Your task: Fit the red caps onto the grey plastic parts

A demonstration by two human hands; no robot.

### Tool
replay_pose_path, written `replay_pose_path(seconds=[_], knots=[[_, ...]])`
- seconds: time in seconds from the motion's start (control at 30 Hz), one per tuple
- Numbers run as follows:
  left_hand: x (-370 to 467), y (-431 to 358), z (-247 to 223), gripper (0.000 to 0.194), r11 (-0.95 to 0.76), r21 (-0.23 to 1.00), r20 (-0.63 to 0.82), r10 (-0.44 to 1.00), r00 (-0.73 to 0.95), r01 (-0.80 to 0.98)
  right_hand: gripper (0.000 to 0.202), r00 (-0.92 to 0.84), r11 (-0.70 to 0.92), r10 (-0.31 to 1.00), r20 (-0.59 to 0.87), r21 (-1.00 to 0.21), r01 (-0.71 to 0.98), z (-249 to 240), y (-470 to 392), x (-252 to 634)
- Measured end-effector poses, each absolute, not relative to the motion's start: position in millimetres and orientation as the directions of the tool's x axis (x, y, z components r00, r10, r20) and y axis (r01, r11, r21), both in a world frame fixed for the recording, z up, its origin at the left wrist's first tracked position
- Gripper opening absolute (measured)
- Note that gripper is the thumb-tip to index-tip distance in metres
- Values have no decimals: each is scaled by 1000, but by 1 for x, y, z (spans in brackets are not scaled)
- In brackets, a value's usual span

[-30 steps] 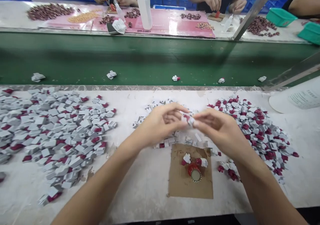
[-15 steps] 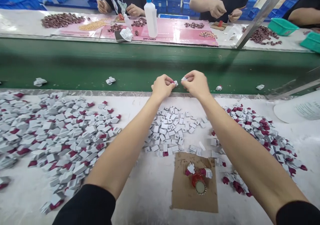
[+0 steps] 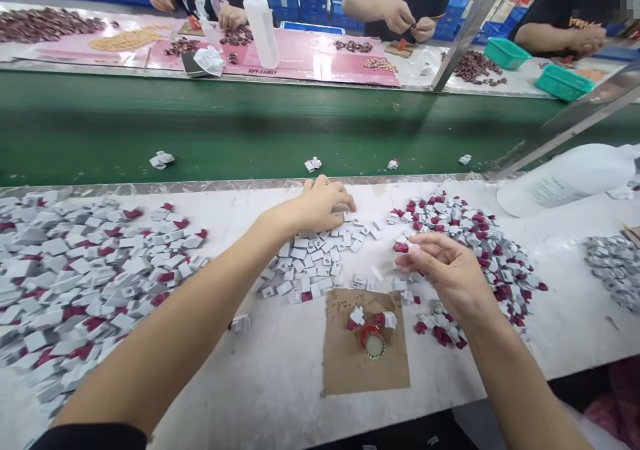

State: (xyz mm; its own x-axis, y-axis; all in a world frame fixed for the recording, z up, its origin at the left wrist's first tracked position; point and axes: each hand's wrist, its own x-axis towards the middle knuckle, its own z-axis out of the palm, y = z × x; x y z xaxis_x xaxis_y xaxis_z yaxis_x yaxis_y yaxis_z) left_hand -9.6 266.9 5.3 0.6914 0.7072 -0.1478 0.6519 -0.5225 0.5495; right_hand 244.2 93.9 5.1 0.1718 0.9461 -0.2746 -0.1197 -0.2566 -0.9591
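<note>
My left hand (image 3: 327, 205) hovers palm down over the far edge of a pile of small white block pieces (image 3: 313, 257), its fingers bent and apart. Whether its fingertips touch a piece is hidden. My right hand (image 3: 445, 267) is beside a heap of white-and-maroon pieces (image 3: 480, 237), thumb and fingers slightly apart. A maroon piece (image 3: 401, 247) shows right at its fingertips; I cannot make out contact. Between my arms, a brown cardboard square (image 3: 367, 373) carries a red round item with a pale disc end (image 3: 373, 343) and two white-and-maroon pieces.
A large heap of white-and-maroon pieces (image 3: 85, 270) covers the left of the table. Beyond lies a green belt (image 3: 240, 130) with small white assemblies (image 3: 313, 164). A big white bottle (image 3: 565, 177) lies at right, near a slanted metal post (image 3: 465, 37). Co-workers sit opposite.
Both hands have drawn back from the belt toward the table piles. A small white-and-maroon assembly now lies on the belt where they were. The view has swung right.
</note>
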Motion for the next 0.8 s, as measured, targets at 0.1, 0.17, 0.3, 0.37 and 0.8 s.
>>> replay_pose_path(seconds=[0.1,0.17,0.3,0.37,0.8], knots=[[-3,273,5,34,-497,566,-163,714,681,657,49,142,-300,934,-327,-936,-185,4,78,242],[1,276,7,28,-485,581,-164,717,678,654,46,145,-281,939,-312,-939,-199,5,70,240],[7,276,12,19,-461,597,-164,732,662,657,33,183,-230,950,-255,-962,-145,8,55,236],[10,274,11,14,-459,597,-156,738,657,657,27,196,-198,958,-211,-977,-84,10,49,235],[-21,160,36,10,-563,581,140,781,609,588,17,102,-214,974,-204,-971,101,4,-20,224]])
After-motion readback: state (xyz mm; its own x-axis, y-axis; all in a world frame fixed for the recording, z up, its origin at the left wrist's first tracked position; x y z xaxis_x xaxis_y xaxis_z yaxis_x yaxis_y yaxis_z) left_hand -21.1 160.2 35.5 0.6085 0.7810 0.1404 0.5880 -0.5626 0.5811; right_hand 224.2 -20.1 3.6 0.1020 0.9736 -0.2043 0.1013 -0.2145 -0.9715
